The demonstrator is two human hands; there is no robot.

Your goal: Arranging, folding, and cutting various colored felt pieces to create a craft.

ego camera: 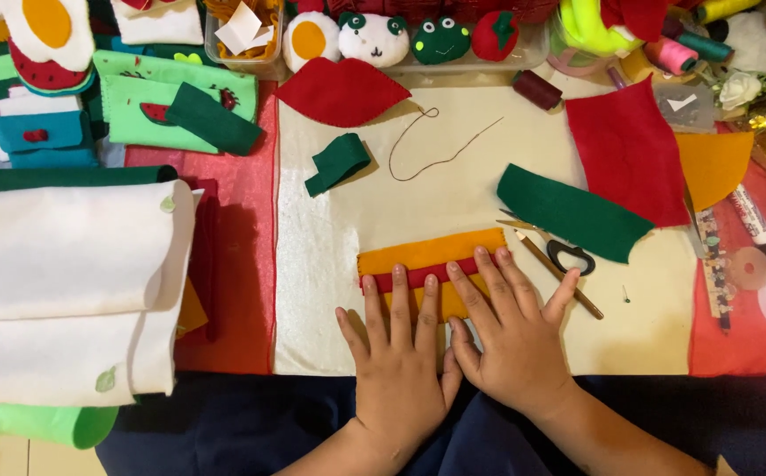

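Both hands lie flat, fingers spread, on an orange felt piece (427,250) that rests on a cream cloth (330,229). A red felt strip (418,275) crosses the orange piece; my left hand (398,353) presses its fingertips on that strip. Beside it, touching at the thumb, my right hand (511,330) covers the orange felt's right end. Neither hand grips anything. The lower part of the orange felt is hidden under the fingers.
Scissors (568,256) and a pencil (559,275) lie just right of my hands, beside a curved green felt piece (568,211). Red felt (625,150), a red lip shape (341,91), thread (436,141), a folded green scrap (337,163), rolled white felt (66,282) and stuffed felt toys (374,40) surround the cloth.
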